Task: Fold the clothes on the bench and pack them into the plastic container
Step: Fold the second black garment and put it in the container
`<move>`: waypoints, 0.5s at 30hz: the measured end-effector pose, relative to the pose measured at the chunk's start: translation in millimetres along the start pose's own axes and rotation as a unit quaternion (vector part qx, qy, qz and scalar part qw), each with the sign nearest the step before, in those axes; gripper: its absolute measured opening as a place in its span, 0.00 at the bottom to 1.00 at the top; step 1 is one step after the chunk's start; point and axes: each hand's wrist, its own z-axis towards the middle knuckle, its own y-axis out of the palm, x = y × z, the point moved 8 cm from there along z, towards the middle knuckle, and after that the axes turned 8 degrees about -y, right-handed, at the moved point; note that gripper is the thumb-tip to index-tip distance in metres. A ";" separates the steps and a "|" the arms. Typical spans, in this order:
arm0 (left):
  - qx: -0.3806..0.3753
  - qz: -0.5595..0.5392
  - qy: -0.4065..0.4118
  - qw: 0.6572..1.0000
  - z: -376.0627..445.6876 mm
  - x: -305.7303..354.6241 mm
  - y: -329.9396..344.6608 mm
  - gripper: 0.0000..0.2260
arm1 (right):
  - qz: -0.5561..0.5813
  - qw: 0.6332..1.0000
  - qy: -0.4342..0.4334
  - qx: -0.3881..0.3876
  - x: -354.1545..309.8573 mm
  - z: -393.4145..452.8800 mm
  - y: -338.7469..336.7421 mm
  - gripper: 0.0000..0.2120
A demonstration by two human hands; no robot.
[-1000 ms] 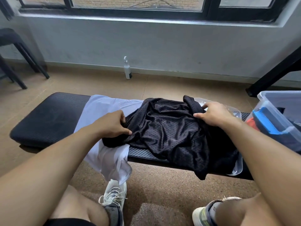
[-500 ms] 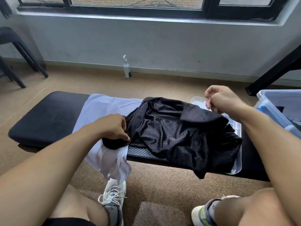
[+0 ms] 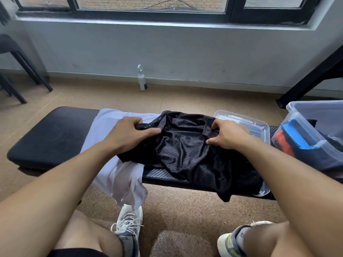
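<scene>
Both hands, left [image 3: 128,132] & right [image 3: 225,134], pinch black mesh garment [image 3: 185,154] top edge.

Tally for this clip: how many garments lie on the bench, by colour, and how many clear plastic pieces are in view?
Black mesh garment: 1
White garment: 1
Clear plastic container: 1
Clear lid on the bench: 1
Total: 4

Soft daylight from the window [image 3: 152,4] (top edge), mild shadows, wide-angle bowing at edges
</scene>
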 end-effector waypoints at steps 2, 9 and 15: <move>0.011 -0.025 -0.009 1.000 0.3 -1.6 -1.1 0.25 | -0.002 1.000 0.014 0.015 -2.4 3.1 2.1 0.17; 0.080 -0.019 -0.030 0.996 10.1 -21.7 -18.1 0.19 | 0.270 0.946 0.024 0.176 3.1 16.2 -29.3 0.06; -0.001 0.077 -0.176 0.981 7.5 -61.9 -24.8 0.20 | 0.569 0.662 0.151 0.465 56.9 -21.6 -80.8 0.09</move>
